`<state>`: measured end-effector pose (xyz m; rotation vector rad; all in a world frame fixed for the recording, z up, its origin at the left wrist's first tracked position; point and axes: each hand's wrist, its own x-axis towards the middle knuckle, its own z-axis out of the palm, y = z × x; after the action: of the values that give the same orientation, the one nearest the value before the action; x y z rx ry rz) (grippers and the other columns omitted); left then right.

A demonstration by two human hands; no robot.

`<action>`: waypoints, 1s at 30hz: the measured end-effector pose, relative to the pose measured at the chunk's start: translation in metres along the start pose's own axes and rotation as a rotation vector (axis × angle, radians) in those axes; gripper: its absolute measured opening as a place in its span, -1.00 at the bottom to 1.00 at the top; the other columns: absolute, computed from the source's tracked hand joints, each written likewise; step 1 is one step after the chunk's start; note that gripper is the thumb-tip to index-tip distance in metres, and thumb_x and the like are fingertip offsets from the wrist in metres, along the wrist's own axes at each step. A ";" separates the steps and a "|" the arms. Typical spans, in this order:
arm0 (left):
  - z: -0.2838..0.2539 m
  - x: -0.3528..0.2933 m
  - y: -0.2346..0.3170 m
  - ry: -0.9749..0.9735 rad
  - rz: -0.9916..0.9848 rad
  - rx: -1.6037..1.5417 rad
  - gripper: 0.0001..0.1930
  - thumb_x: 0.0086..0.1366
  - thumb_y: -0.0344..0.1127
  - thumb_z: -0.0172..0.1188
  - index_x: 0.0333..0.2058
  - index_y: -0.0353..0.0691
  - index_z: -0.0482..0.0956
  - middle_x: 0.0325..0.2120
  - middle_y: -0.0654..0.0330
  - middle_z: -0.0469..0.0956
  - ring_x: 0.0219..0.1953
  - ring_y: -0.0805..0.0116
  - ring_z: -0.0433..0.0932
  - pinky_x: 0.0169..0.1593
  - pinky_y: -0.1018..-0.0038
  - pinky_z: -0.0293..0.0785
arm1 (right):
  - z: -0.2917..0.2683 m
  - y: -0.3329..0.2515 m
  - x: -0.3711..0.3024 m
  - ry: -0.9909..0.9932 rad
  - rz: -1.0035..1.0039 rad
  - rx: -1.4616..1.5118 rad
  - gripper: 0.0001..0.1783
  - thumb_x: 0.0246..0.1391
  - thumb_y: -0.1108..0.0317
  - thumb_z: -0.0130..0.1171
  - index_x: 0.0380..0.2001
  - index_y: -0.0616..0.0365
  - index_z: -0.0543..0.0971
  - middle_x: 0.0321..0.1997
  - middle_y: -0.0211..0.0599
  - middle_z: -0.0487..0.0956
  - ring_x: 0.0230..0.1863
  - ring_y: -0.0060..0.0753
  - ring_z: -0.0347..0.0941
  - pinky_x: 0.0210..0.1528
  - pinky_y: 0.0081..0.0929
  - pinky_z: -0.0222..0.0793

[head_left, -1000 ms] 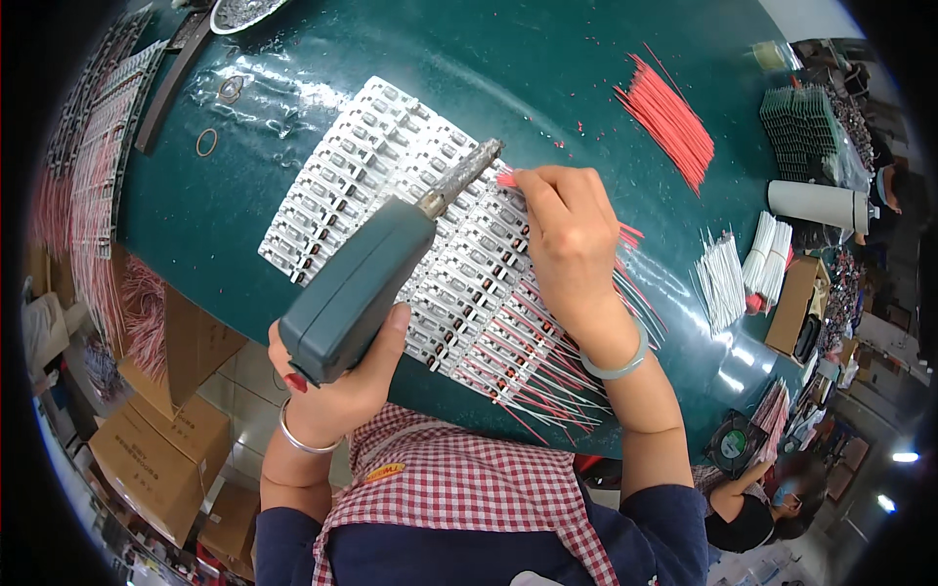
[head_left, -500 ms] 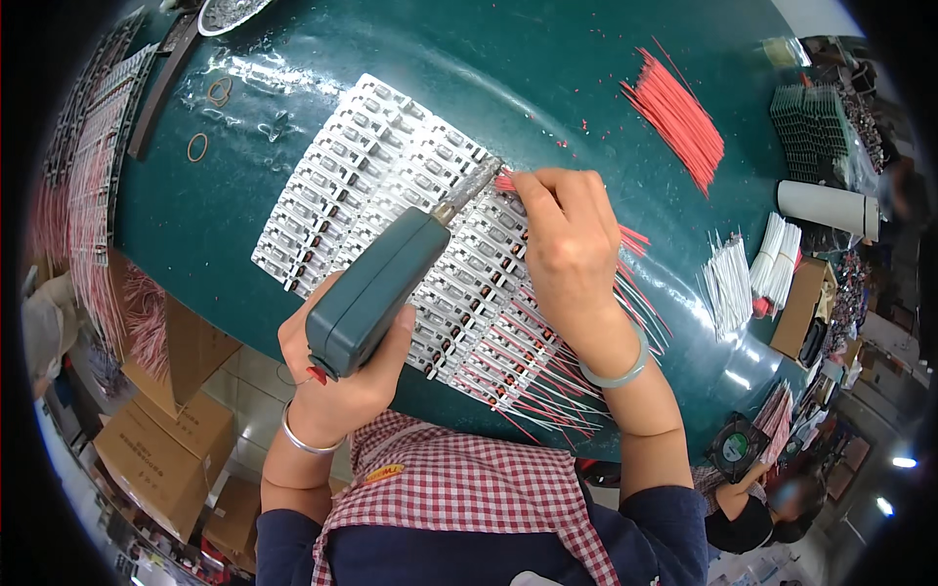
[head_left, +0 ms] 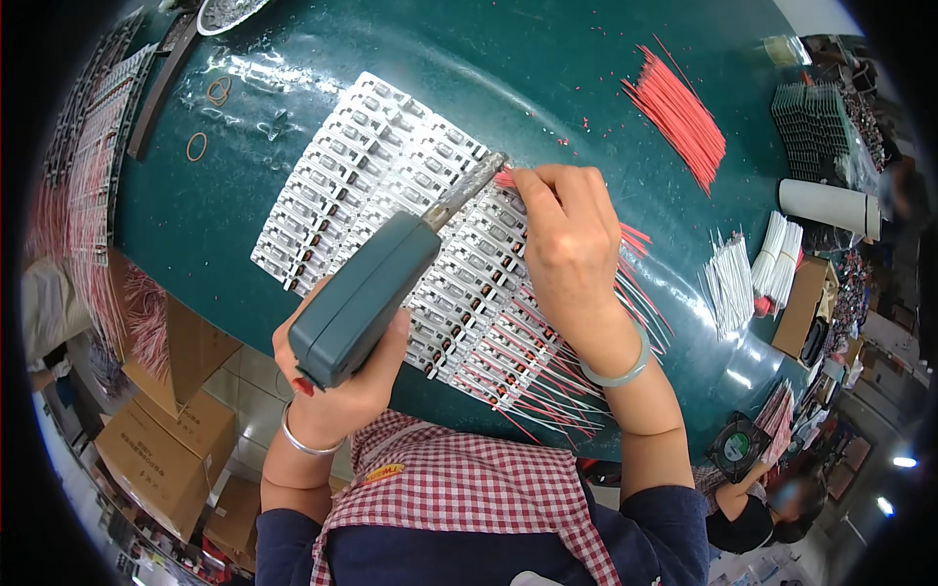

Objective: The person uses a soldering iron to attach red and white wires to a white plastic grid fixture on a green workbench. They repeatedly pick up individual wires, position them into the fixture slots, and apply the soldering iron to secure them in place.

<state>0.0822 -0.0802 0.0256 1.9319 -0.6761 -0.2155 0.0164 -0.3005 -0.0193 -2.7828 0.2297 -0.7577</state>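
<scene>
In my left hand [head_left: 357, 391] is a dark green soldering gun [head_left: 363, 293], with the fingers wrapped round its grip. Its metal tip [head_left: 479, 181] points up and right, at the upper right edge of a panel of white plastic parts [head_left: 381, 166] set in rows. My right hand [head_left: 572, 234] is closed in a pinch on red wires [head_left: 504, 179], whose short ends show close beside the tip. Whether tip and wire touch, I cannot tell. Red and white wires [head_left: 557, 391] trail from the panel's lower right rows, below my right wrist.
A bundle of red wires [head_left: 679, 122] lies at the upper right of the green table [head_left: 547, 59]. Further right are white wire bundles [head_left: 728, 283] and a grey roll [head_left: 829, 208]. Rubber bands [head_left: 197, 146] lie at left. Cardboard boxes [head_left: 166, 459] stand lower left. A co-worker [head_left: 762, 508] is at lower right.
The soldering gun's body has shifted slightly left and down in my left hand, and its tip has moved a little. My right hand stays almost in place with the red wires.
</scene>
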 end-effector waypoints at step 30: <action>-0.011 -0.019 0.004 -0.016 -0.044 -0.005 -0.81 0.06 -0.57 0.38 -0.30 -0.44 0.68 -0.39 0.08 0.65 -0.44 0.35 0.62 -0.33 0.50 0.53 | -0.003 -0.019 -0.012 0.019 -0.035 0.022 -0.64 -0.21 0.60 0.23 -0.21 0.43 0.62 -0.28 -0.13 0.53 -0.25 -0.16 0.43 -0.27 -0.33 0.44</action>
<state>0.0698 -0.0623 0.0316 1.9434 -0.6428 -0.2601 0.0062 -0.2804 -0.0173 -2.7671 0.1755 -0.7904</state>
